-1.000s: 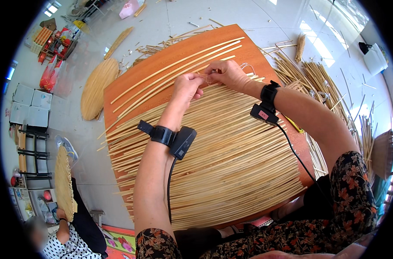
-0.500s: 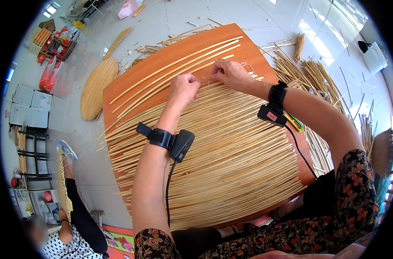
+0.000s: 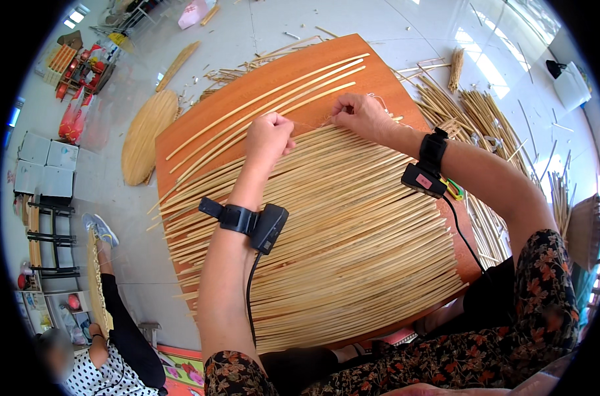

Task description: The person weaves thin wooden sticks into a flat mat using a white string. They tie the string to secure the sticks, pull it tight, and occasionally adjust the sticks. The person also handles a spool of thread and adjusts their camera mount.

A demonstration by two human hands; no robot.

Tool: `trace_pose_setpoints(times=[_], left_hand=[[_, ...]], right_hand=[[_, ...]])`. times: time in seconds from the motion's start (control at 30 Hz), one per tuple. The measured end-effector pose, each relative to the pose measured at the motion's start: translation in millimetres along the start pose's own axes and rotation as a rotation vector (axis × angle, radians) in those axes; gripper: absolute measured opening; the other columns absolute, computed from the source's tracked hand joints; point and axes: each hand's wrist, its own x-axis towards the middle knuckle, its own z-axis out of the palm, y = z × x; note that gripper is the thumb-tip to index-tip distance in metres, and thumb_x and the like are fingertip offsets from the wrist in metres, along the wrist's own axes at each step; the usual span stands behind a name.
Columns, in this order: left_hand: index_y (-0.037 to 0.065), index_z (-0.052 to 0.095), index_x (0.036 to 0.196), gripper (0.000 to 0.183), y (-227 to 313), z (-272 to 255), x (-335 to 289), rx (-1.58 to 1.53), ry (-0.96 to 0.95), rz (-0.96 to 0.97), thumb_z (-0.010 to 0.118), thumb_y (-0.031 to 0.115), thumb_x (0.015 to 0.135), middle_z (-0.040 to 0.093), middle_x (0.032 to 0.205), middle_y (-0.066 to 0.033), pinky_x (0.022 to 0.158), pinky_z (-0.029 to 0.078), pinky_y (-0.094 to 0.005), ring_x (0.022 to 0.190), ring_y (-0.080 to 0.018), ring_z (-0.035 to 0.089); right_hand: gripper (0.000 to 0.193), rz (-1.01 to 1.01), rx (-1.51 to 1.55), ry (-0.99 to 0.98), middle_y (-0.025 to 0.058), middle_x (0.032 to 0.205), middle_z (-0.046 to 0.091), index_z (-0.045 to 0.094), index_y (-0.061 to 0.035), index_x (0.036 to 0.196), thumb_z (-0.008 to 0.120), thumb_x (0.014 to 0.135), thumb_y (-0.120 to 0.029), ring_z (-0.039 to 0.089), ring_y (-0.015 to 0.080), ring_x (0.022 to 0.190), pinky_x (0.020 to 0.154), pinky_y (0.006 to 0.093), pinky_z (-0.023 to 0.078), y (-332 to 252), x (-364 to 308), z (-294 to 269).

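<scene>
A mat of straight, pale plant stalks (image 3: 339,218) lies side by side over the wooden table, covering most of it. At the mat's far edge my left hand (image 3: 269,137) is closed, fingers curled in, on one end of a thin thread (image 3: 306,125). The thread runs across to my right hand (image 3: 361,115), whose fingers are pinched together on it near the far right corner of the mat. Loose thread lies in small loops just beyond that hand. Several single stalks (image 3: 267,104) lie apart beyond the mat, close to my left hand.
The orange-brown tabletop (image 3: 211,112) shows around the loose stalks. A green-yellow cutter (image 3: 454,190) lies beside my right wrist. Bundles of stalks (image 3: 488,119) spread over the floor at right. An oval woven panel (image 3: 149,137) rests at left. Another person (image 3: 102,360) sits lower left holding a panel.
My hands have moved farther apart: the left one to the left, the right one slightly to the right. The thread between them now spans a wider gap.
</scene>
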Motion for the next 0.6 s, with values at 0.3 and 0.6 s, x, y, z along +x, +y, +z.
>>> trace_pose_setpoints(times=[0.3, 0.6], left_hand=[[0.011, 0.056, 0.098, 0.005, 2, 21, 3, -0.746, -0.165, -0.079, 0.055, 0.015, 0.099, 0.065, 0.081, -0.0048, 0.049, 0.051, -0.0235, 0.061, -0.0106, 0.061], [0.007, 0.056, 0.101, 0.008, 7, 34, 6, -0.279, 0.000, 0.019, 0.052, 0.014, 0.100, 0.057, 0.071, -0.0014, 0.044, 0.044, -0.0232, 0.055, -0.0089, 0.054]], right_hand=[[0.010, 0.051, 0.417, -0.156, 0.0056, 0.086, 0.070, 0.065, -0.0030, 0.093, 0.064, 0.090, -0.012, 0.066, 0.0110, 0.081, 0.069, 0.0258, 0.051, 1, 19, 14], [0.003, 0.086, 0.508, -0.374, 0.0016, 0.085, 0.065, 0.060, -0.0056, 0.093, 0.059, 0.092, -0.008, 0.060, 0.0094, 0.077, 0.070, 0.0240, 0.049, -4, 25, 7]])
